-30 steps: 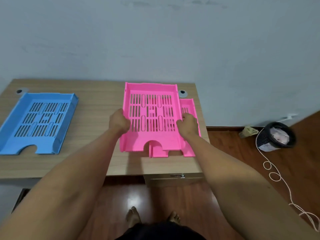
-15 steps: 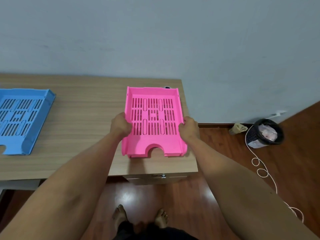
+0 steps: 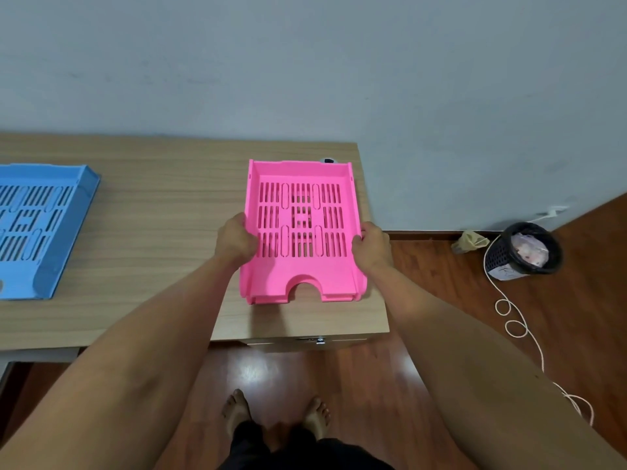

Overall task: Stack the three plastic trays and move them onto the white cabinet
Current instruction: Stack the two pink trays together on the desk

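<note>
A wooden desk [image 3: 152, 232] stands against a pale wall. Your left hand [image 3: 235, 240] and right hand [image 3: 371, 247] clasp the pink tray [image 3: 300, 228], fingers curled over its side walls. It now sits squarely nested on the second pink tray, hiding it. The blue tray [image 3: 37, 228] waits well apart, unstacked.

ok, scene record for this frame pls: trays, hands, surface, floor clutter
pink slotted plastic trays: two nested, on desk's right end
blue slotted plastic tray: apart at left, partly out of view
left hand: gripping pink stack's left wall
right hand: gripping its right wall
wooden desk: against grey wall
black mesh bin: on floor, right
white cord: coiled beside bin
white cabinet: not in view
</note>
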`<state>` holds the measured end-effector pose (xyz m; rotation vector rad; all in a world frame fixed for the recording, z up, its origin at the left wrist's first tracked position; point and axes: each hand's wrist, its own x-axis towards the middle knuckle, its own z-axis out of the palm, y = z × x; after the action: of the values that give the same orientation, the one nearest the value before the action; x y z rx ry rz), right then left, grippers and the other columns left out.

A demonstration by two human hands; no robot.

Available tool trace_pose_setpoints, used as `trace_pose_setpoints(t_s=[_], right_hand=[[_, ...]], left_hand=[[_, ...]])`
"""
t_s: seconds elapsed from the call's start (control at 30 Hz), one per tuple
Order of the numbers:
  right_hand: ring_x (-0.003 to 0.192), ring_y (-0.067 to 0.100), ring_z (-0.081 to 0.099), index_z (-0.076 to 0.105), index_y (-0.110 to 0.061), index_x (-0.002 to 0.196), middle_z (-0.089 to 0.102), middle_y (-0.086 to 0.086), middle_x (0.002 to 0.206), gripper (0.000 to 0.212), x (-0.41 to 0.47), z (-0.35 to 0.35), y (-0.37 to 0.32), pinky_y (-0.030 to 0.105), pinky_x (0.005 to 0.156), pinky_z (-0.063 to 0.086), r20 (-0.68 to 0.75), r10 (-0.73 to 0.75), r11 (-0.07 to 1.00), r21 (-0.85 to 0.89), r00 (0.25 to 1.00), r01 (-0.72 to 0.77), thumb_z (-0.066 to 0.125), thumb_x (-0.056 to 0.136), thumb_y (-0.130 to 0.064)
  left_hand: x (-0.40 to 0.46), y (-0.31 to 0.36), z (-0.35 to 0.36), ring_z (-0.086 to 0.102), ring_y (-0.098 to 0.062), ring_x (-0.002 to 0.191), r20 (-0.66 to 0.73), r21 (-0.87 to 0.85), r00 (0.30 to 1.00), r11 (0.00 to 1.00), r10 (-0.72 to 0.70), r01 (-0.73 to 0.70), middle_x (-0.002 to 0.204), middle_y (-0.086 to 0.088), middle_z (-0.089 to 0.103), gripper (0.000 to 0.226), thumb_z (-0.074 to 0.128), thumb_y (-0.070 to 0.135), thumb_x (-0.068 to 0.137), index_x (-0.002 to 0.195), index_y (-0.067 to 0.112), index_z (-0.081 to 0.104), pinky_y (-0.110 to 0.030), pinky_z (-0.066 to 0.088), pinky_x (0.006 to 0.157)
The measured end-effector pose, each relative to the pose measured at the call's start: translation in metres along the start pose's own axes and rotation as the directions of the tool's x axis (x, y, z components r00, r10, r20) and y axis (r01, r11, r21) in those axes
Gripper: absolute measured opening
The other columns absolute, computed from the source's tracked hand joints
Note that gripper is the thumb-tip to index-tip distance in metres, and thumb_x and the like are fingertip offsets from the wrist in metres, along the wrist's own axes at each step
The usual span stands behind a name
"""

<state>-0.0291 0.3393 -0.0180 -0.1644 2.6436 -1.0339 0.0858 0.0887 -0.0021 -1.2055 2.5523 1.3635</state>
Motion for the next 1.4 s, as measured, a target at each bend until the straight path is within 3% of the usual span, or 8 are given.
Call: trace_pose_setpoints(t_s=[0.17,0.3,0.57,0.8,0.93,1.1,1.27,1.4], right_hand=[[0.094,0.023,0.070,0.057,-0.013,0.141,0.071,0.009,0.120,0.036,0.006,0.002,0.000,0.036,0.081,0.059,0.122,0.051,0.993,0.099,0.991,-0.063,0.039,0.110,-0.019],[0.113,0.031,0.067,0.054,-0.013,0.145,0.068,0.014,0.130,0.042,0.006,0.005,0.002,0.047,0.102,0.054,0.177,0.096,0.983,0.140,0.980,-0.121,0.031,0.112,-0.027],[0.101,0.024,0.069,0.052,-0.016,0.145,0.071,0.010,0.119,0.041,0.005,0.005,0.003,0.033,0.078,0.054,0.201,0.102,0.967,0.210,0.974,-0.144,0.030,0.113,-0.029],[0.101,0.023,0.069,0.051,-0.013,0.145,0.070,0.012,0.121,0.041,0.003,0.006,0.002,0.038,0.087,0.058,0.211,0.111,0.959,0.232,0.971,-0.160,0.029,0.114,-0.028],[0.111,0.027,0.065,0.047,-0.010,0.147,0.065,0.014,0.129,0.042,0.002,0.009,0.001,0.039,0.094,0.054,0.168,0.094,0.972,0.199,0.981,-0.127,0.027,0.114,-0.026],[0.104,0.029,0.070,0.055,-0.012,0.140,0.070,0.014,0.120,0.041,0.001,0.008,0.002,0.045,0.094,0.059,0.185,0.129,0.952,0.251,0.974,-0.173,0.029,0.113,-0.027],[0.086,0.018,0.065,0.055,-0.009,0.136,0.067,0.008,0.105,0.040,0.001,0.010,0.003,0.032,0.075,0.055,0.174,0.129,0.960,0.223,0.976,-0.167,0.027,0.113,-0.026],[0.099,0.030,0.070,0.047,-0.009,0.141,0.068,0.016,0.115,0.040,-0.001,0.011,-0.003,0.048,0.088,0.061,0.174,0.137,0.974,0.154,0.975,-0.164,0.025,0.114,-0.029]], left_hand=[[-0.002,-0.005,-0.002,0.067,-0.030,0.091,0.103,-0.213,0.993,0.974,-0.060,0.081,0.121,-0.013,0.068,0.049,0.042,0.008,0.103,0.150,0.020,0.040,-0.045,0.058,0.077],[-0.007,-0.006,-0.004,0.066,-0.025,0.083,0.226,-0.339,0.968,0.922,-0.112,0.186,0.099,0.001,0.063,0.050,0.039,0.025,0.109,0.157,0.031,0.024,-0.039,0.054,0.059],[-0.012,-0.006,0.001,0.061,-0.018,0.079,0.206,-0.392,0.975,0.906,-0.082,0.159,0.100,0.003,0.060,0.045,0.037,0.021,0.109,0.154,0.022,0.035,-0.047,0.052,0.077],[-0.012,-0.003,0.002,0.062,-0.037,0.111,0.194,-0.394,0.977,0.904,-0.093,0.164,0.126,-0.013,0.063,0.041,0.038,0.016,0.109,0.150,0.021,0.043,-0.065,0.048,0.102],[-0.012,-0.006,0.003,0.063,-0.036,0.112,0.194,-0.338,0.978,0.930,-0.080,0.143,0.131,-0.015,0.063,0.042,0.033,0.015,0.110,0.151,0.021,0.041,-0.064,0.048,0.103],[-0.012,-0.007,0.003,0.063,-0.035,0.112,0.199,-0.316,0.977,0.939,-0.072,0.134,0.131,-0.014,0.062,0.044,0.033,0.017,0.111,0.154,0.023,0.037,-0.064,0.049,0.103],[-0.012,-0.007,0.003,0.063,-0.036,0.112,0.188,-0.300,0.980,0.946,-0.067,0.122,0.132,-0.014,0.062,0.043,0.033,0.018,0.110,0.153,0.023,0.038,-0.063,0.050,0.102],[-0.012,-0.006,0.007,0.063,-0.019,0.089,0.156,-0.289,0.986,0.951,-0.062,0.106,0.124,-0.009,0.062,0.042,0.032,0.014,0.110,0.151,0.020,0.039,-0.045,0.052,0.089]])
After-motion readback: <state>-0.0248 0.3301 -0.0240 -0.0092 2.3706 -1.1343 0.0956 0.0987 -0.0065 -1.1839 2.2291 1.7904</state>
